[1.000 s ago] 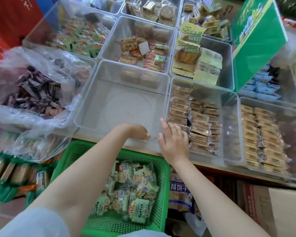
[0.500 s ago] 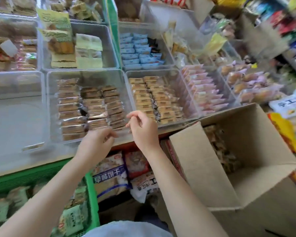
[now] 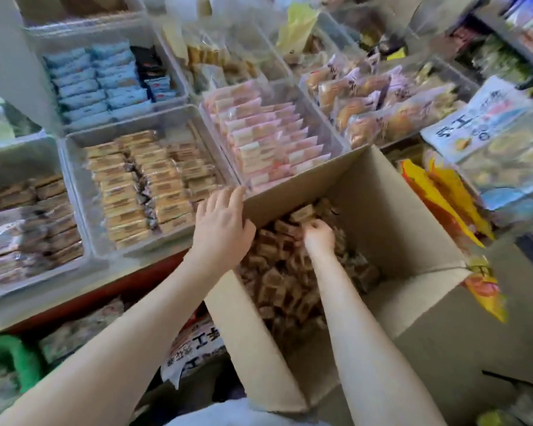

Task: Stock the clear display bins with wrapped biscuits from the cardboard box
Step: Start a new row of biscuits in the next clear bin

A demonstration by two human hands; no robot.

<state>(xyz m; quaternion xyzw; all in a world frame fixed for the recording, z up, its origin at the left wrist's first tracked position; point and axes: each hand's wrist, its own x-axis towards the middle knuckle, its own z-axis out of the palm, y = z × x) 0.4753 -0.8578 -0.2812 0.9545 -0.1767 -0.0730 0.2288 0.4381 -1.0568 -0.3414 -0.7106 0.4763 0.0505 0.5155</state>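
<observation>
Wrapped biscuits (image 3: 293,281): small brown-and-tan packets in clear film, loose heap inside the open brown cardboard box (image 3: 413,216), filling its floor. Blurred, so print unreadable. Stock is plentiful.

Change vs half a second ago: both hands were up at the front edge of the clear bins, fingers pinched in the air, holding nothing I could see. Now the view has swung right and both are at the box. Right hand (image 3: 319,236) is down in the heap, fingers curled into the packets; looks like a grab, though how many it has I cannot tell. Left hand (image 3: 220,224) is spread flat over the box's near-left rim, fingers extended, holding nothing, likely steadying the wall.

Meaning: probably the pick phase of a fresh cycle. Nothing lifted clear yet.

Outward from the hands:
- Just left of the left hand: clear plastic display bin of tan wrapped biscuits (image 3: 148,182), rows tidy and a gap at the near end; likely target.
- Further left: clear bin of darker brown packets (image 3: 28,222), fairly full.
- Ahead of the left hand, beyond the box flap: clear bin of pink-and-white wrapped wafers (image 3: 268,142).
- Far side: bin of pale blue packets (image 3: 96,81).
- All bins sit on the table (image 3: 83,287), its red front edge below the left forearm.
- Right of the box: yellow and orange snack bags (image 3: 443,195).
</observation>
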